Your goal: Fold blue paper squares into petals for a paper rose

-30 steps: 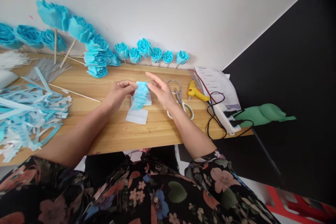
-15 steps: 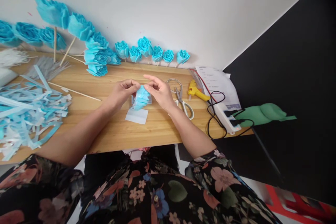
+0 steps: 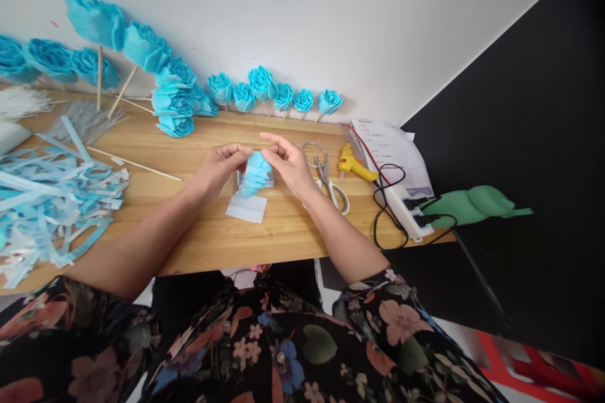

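Between my two hands is a strip of light blue crepe paper [image 3: 256, 174], with ruffled, overlapping folds hanging downward. My left hand [image 3: 225, 162] pinches its upper left corner between thumb and fingertips. The upper right corner is pinched by my right hand [image 3: 289, 164], whose index finger sticks out to the left above the paper. Behind and below the strip lie thin translucent pieces, partly covered. A small pale square of paper [image 3: 246, 208] rests on the table just under them.
Scissors [image 3: 326, 179], a roll of tape [image 3: 315, 152] and a yellow glue gun [image 3: 354, 164] lie to the right, beside a power strip [image 3: 411, 217]. Blue paper flowers [image 3: 261, 84] line the wall. Paper scraps [image 3: 57, 201] heap at left, near a thin stick [image 3: 142, 167].
Both hands hold nearly the same pose. The top of the blue strip and the right hand's fingers have shifted very slightly.
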Available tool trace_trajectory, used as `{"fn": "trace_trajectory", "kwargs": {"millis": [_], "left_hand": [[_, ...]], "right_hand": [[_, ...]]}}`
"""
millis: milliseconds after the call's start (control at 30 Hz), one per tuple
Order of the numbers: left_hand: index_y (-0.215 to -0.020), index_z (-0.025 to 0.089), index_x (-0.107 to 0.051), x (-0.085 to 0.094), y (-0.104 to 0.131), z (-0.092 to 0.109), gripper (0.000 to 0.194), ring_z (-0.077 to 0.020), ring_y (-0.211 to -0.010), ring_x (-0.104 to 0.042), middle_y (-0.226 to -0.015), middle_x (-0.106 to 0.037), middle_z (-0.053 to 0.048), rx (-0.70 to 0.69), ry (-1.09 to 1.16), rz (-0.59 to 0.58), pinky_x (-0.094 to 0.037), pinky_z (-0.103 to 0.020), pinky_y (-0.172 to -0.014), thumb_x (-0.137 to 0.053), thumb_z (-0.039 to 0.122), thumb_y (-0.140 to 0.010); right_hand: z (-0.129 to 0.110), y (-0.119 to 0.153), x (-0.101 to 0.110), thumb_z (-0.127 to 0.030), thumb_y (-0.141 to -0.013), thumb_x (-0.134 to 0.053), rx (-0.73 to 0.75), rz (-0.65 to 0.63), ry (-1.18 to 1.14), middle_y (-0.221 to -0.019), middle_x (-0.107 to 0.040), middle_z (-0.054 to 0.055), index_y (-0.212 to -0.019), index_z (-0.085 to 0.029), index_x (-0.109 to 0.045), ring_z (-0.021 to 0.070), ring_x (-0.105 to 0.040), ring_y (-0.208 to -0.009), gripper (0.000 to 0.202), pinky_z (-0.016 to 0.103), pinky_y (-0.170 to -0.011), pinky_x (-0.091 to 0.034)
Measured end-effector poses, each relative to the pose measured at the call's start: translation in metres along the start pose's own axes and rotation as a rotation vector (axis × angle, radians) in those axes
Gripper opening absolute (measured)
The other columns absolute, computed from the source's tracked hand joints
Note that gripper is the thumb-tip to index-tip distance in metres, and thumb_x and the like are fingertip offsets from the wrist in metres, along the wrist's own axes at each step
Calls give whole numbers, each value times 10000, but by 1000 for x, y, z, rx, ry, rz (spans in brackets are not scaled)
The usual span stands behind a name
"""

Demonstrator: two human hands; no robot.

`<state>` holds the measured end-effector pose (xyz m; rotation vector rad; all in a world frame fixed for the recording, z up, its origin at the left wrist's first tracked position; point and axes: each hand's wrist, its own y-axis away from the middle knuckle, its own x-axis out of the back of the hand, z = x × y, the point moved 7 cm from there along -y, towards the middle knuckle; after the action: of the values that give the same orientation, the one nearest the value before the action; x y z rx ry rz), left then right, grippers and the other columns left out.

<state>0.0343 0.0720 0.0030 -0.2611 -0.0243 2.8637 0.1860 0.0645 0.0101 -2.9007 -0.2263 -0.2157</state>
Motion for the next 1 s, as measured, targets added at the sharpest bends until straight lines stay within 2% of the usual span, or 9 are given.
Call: {"fn": "trace_trajectory", "kwargs": {"millis": [100, 267, 433, 600, 800, 867, 1000], "left_hand": [[-703, 159, -693, 0, -1, -3, 312, -143, -577, -558, -628, -630, -29, 27, 41, -3, -429, -268, -581, -680, 448, -822], [-666, 168, -688, -1, 0, 2, 196, -121, -546, -513, -596, -611, 2, 8, -52, -23, -417, -262, -574, -771, 337, -720], [-643, 176, -693, 2, 1, 6, 165, -119, -563, -519, -596, -623, 0, 3, -40, 21, -423, -257, -592, -760, 308, -714], [-657, 168, -700, 3, 1, 6, 151, -114, -560, -520, -586, -620, 3, 3, -8, 34, -421, -248, -593, -763, 292, -717], [-762, 165, -722, -1, -3, -3, 263, -158, -613, -606, -692, -689, -42, 89, 169, -44, -468, -269, -594, -670, 420, -802], [-758, 168, -725, -1, -3, -3, 253, -153, -600, -597, -683, -684, -36, 79, 115, -54, -457, -265, -582, -702, 419, -787], [-671, 174, -695, 1, -1, -2, 164, -127, -556, -544, -598, -624, -2, 53, -1, -18, -432, -261, -578, -786, 307, -704]], "right_hand": [[1, 0, 4, -420, -893, -632, 8, 32, 51, -849, -651, -6, -1312, -238, -618, 135, -591, -753, 456, 269, -728, -523], [1, 0, 3, -428, -899, -633, 20, 16, 54, -856, -663, -7, -1328, -239, -608, 140, -606, -770, 469, 279, -749, -531], [1, 0, 5, -429, -946, -562, 3, 45, -14, -868, -661, 1, -1350, -246, -593, 148, -628, -815, 445, 304, -816, -548], [-2, 1, -4, -450, -893, -641, -29, -39, -48, -950, -698, 13, -1406, -260, -529, 166, -643, -875, 558, 316, -824, -555], [0, 0, 0, -435, -876, -640, 8, -2, 16, -946, -694, 15, -1387, -245, -529, 168, -642, -861, 557, 316, -818, -554], [1, 0, 2, -439, -879, -633, 5, -1, 45, -951, -697, 15, -1398, -248, -523, 170, -644, -864, 563, 313, -810, -555], [3, 1, -1, -421, -895, -623, -20, -32, 70, -961, -716, 13, -1420, -272, -514, 170, -654, -858, 556, 306, -802, -564]]}}
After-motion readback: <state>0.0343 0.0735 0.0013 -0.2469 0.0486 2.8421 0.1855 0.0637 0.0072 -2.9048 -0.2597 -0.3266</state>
